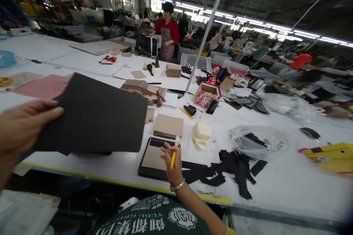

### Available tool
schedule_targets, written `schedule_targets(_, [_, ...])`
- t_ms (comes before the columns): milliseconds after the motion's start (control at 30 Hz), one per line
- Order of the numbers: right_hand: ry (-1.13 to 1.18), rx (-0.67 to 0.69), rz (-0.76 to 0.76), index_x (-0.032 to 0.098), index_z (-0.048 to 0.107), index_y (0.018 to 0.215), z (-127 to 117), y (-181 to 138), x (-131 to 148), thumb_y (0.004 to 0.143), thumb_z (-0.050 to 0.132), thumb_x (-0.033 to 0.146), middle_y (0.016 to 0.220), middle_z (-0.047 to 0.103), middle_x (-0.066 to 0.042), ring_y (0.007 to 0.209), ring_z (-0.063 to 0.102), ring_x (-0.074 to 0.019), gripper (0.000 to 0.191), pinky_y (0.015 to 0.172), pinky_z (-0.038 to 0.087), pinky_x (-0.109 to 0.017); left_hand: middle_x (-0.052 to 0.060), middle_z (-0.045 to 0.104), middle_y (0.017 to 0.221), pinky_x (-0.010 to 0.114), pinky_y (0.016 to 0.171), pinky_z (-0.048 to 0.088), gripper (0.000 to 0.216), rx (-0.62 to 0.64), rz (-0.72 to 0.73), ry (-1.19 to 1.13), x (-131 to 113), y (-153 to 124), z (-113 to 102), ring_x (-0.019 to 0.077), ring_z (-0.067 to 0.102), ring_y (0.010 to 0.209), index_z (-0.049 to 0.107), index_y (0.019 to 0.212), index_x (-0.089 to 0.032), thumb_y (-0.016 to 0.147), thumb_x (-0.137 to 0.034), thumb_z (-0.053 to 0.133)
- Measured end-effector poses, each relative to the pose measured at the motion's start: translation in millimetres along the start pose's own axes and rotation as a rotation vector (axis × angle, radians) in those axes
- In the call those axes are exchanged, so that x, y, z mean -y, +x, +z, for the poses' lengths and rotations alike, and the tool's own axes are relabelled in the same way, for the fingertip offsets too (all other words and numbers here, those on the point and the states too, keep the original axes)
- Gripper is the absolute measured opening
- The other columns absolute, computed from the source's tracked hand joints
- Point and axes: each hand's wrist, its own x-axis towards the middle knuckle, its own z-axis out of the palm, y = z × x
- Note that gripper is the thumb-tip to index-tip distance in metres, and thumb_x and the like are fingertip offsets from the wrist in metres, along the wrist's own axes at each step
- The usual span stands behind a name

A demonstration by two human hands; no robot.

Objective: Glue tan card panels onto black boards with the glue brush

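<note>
My left hand pinches the left edge of a large dark grey sheet, tilted up over the table. Its surface hides part of what lies behind and beneath. My right hand, with a bangle at the wrist, holds a yellow pen between the fingers. Below that hand lies a black panel with a beige board on top. Just behind is a stack of beige boards. A cream-coloured block-shaped container stands to the right. Black strips lie heaped beside the hand.
A clear plastic bag and a yellow folder-like item lie to the right. Behind are a red box, a slanting pole and brown pieces. A person in red stands across the table.
</note>
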Motion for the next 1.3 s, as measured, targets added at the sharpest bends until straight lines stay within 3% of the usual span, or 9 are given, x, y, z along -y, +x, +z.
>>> schedule_targets(100, [0.054,-0.136,0.122,0.024,0.034,0.096,-23,-5,-10,0.082,0.047,0.040,0.117,0.052,-0.007,0.079,0.063,-0.0137,0.025,0.067,0.053,-0.032,-0.005,0.063,0.072,0.028,0.064,0.049,0.054,0.211,0.014,-0.046,22,-61,80,0.0126,0.059,0.065,0.058,0.099,-0.018,0.059,-0.053,0.059])
schedule_targets(233, [-0.316,-0.258,0.221,0.021,0.038,0.091,-66,-16,-54,0.075,0.053,0.039,0.097,0.060,-0.005,0.065,0.062,-0.0138,0.028,0.062,0.051,-0.030,0.000,0.063,0.067,0.025,0.055,0.046,0.044,0.496,-0.156,-0.162,75,-125,191,0.0150,0.058,0.059,0.057,0.089,-0.016,0.064,-0.052,0.053])
schedule_targets(400, [-0.735,-0.168,0.245,0.020,0.042,0.084,-101,-29,-114,0.075,0.047,0.029,0.075,0.059,-0.002,0.066,0.059,-0.0159,0.014,0.064,0.044,-0.027,0.003,0.063,0.074,0.026,0.065,0.044,0.025,0.522,-0.017,-0.049,122,-153,269,0.0169,0.058,0.070,0.058,0.076,-0.017,0.069,-0.039,0.049])
schedule_targets(567, [-0.891,-0.163,0.183,0.020,0.044,0.083,-105,-17,-140,0.076,0.041,0.026,0.067,0.054,0.001,0.058,0.053,-0.0138,0.009,0.057,0.039,-0.023,0.002,0.062,0.071,0.025,0.063,0.041,0.019,0.560,0.034,0.200,128,-143,298,0.0158,0.057,0.067,0.057,0.076,-0.018,0.074,-0.033,0.045])
schedule_targets(733, [-1.001,-0.131,0.158,0.020,0.049,0.090,-119,8,-131,0.081,0.040,0.034,0.068,0.058,-0.001,0.060,0.056,-0.0153,0.019,0.056,0.039,-0.023,0.004,0.061,0.076,0.026,0.066,0.042,0.021,0.583,0.083,0.330,133,-136,314,0.0181,0.058,0.073,0.056,0.080,-0.018,0.075,-0.034,0.045])
schedule_targets(867, [-1.059,-0.334,0.117,0.019,0.051,0.106,-163,29,-102,0.086,0.032,0.044,0.084,0.062,-0.006,0.075,0.059,-0.0173,0.037,0.064,0.041,-0.025,0.009,0.058,0.090,0.032,0.077,0.044,0.037,0.506,0.190,0.389,140,-134,318,0.0218,0.057,0.087,0.053,0.098,-0.014,0.074,-0.040,0.044])
schedule_targets(967, [-0.983,-0.462,0.231,0.017,0.055,0.097,-205,53,-80,0.088,0.024,0.044,0.072,0.062,-0.004,0.064,0.058,-0.0156,0.042,0.061,0.040,-0.025,0.014,0.053,0.112,0.038,0.091,0.037,0.059,0.448,0.405,0.405,134,-141,313,0.0253,0.049,0.106,0.044,0.118,-0.013,0.073,-0.051,0.044])
schedule_targets(1133, [-1.015,-0.366,0.442,0.012,0.059,0.073,-244,101,-70,0.087,0.031,0.041,0.054,0.056,-0.003,0.056,0.053,-0.0117,0.043,0.059,0.036,-0.022,0.008,0.023,0.144,0.047,0.106,0.009,0.097,0.887,0.980,0.515,113,-174,312,0.0298,0.018,0.131,0.025,0.136,-0.026,0.052,-0.056,0.064])
schedule_targets(1300, [-0.992,-0.375,0.404,0.007,0.060,0.075,-239,123,-77,0.087,0.039,0.041,0.066,0.059,-0.006,0.068,0.056,-0.0130,0.042,0.067,0.041,-0.027,0.007,0.014,0.146,0.049,0.105,0.007,0.095,1.034,0.967,0.695,106,-191,326,0.0295,0.014,0.132,0.016,0.138,-0.028,0.058,-0.036,0.065])
